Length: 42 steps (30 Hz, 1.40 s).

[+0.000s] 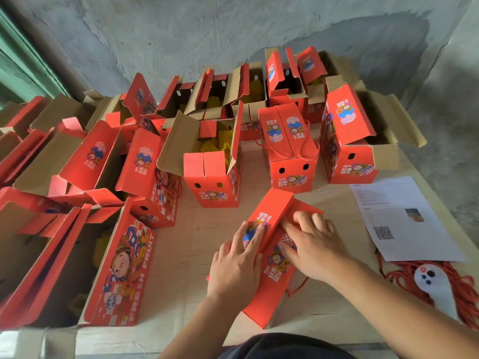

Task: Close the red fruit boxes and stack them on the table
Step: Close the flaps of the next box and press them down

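Both hands lay on the red fruit box (274, 257) near the table's (197, 242) front edge. That box ran lengthwise away from the person, angled toward the far right. Flat and unclenched, the left hand (237, 265) pressed the raised left flap (269, 216), while the right hand (315, 244) pressed its loosely bent fingers on the right flap (308, 209). Each hand sat on its own side, so folding inward looked natural. Beyond stood one closed box (289, 151) among many open boxes (212, 167).
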Motion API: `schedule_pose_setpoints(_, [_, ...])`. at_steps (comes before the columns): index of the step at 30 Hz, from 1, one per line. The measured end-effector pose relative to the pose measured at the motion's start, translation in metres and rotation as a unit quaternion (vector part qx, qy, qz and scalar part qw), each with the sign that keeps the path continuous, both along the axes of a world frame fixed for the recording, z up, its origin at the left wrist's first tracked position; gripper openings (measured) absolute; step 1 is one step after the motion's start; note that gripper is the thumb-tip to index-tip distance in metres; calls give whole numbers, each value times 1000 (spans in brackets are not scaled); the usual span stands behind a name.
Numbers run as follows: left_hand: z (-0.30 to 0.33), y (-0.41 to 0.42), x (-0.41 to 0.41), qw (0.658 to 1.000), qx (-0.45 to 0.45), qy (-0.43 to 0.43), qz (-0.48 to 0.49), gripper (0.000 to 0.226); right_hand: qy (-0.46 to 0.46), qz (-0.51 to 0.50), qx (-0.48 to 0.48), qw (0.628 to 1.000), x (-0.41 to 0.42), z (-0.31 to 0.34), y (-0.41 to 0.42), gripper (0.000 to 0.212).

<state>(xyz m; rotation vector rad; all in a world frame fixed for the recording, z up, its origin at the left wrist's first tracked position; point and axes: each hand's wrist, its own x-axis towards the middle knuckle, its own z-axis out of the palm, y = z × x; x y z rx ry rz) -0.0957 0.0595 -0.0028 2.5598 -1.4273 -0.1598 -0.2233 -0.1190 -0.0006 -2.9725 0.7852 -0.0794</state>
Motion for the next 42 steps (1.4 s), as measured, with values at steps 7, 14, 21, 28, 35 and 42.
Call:
schedule_pose_setpoints(7, [12,-10,-2,998,58,-10,30,69,8,29,13,999,8,-1,-23,69])
schedule_pose_setpoints(14, [7,-6,6,997,41,58,35,64,-82,59,131,986,0,-17,-24,61])
schedule_pose_setpoints(21, [9,-12,4,993,85,74,42,75,-414,-221,307,828,-11,-32,10,37])
schedule_pose_setpoints(28, [22,-19,-3,981,164,92,51,106,-168,-213,474,838,22,-29,36,95])
schedule_pose_setpoints(35, [37,-5,-42,936,145,319,42,97,-15,-27,345,938,51,1,-29,58])
schedule_pose_setpoints(42, [42,0,28,991,-47,126,14,65,-82,-60,36,994,28,-3,48,72])
